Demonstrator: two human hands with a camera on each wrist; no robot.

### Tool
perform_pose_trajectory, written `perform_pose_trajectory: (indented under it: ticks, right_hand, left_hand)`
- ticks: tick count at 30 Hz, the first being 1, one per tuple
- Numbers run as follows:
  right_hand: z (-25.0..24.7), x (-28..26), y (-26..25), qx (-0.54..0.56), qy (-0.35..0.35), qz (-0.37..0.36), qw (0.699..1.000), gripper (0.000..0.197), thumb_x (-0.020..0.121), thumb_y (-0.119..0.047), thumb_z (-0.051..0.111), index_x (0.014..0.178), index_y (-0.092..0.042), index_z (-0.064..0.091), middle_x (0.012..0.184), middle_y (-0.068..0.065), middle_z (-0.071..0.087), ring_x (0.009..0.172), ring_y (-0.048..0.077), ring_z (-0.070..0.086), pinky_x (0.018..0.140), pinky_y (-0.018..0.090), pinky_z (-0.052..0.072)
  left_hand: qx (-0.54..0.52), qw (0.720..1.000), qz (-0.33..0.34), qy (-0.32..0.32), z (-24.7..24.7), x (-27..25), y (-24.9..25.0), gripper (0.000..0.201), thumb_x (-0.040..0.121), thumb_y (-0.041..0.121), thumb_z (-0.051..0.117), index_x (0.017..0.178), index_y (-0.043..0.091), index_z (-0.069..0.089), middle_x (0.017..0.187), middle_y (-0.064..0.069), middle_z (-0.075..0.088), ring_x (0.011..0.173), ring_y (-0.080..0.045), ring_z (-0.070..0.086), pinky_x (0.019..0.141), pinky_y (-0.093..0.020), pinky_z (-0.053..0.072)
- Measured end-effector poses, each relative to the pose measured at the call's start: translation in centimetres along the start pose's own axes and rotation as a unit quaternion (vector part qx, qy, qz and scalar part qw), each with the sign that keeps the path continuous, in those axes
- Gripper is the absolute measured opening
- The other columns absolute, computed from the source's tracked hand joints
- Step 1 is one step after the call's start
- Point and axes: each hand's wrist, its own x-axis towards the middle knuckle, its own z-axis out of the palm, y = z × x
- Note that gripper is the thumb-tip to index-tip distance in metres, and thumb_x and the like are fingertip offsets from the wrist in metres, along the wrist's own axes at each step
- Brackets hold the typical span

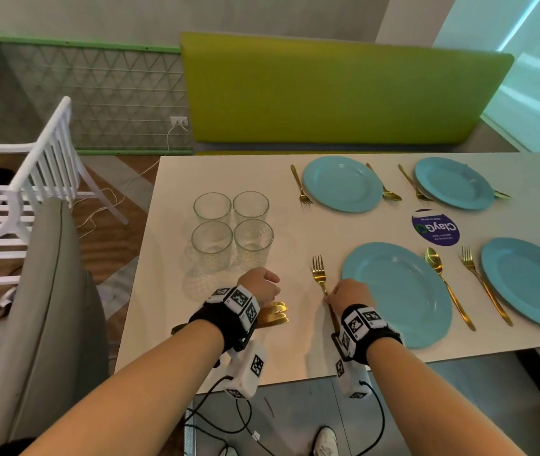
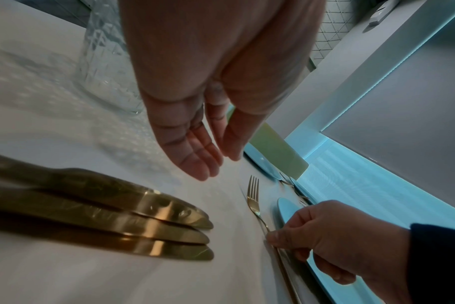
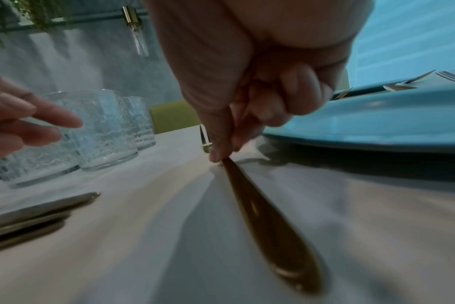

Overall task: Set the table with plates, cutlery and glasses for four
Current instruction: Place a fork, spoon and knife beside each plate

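Blue plates [image 1: 397, 292] sit at all four places with forks and, I think, spoons; my right hand [image 1: 349, 296] pinches the near fork [image 1: 318, 273], my left hand [image 1: 260, 286] hangs loose and empty, and knives [image 1: 273, 315] and glasses [image 1: 232, 230] wait on the bench [image 1: 170, 291].

Shiny gold metal knives [image 2: 153, 224], textured clear glasses [image 1: 233, 227], glossy plates [image 1: 397, 291].

A green bench back [image 1: 344, 93] faces a white chair [image 1: 22, 192].
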Motion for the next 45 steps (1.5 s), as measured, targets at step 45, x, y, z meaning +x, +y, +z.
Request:
perform_pose_trajectory:
  ticks: [45]
  right_hand:
    - [-0.5,0.6,2.5,0.009,0.038,0.019,0.999,0.035,0.084,-0.042,0.064,0.085,-0.008,0.056,0.075,0.004,0.052,0.072,0.022,0.05,0.065,0.027,0.04]
  left_hand:
    - [0.041,0.999,0.004,0.019,0.2,0.1,-1.2,0.025,0.088,0.007,0.056,0.112,0.01,0.061,0.094,-0.009,0.062,0.083,-0.021,0.059,0.087,-0.033,0.054]
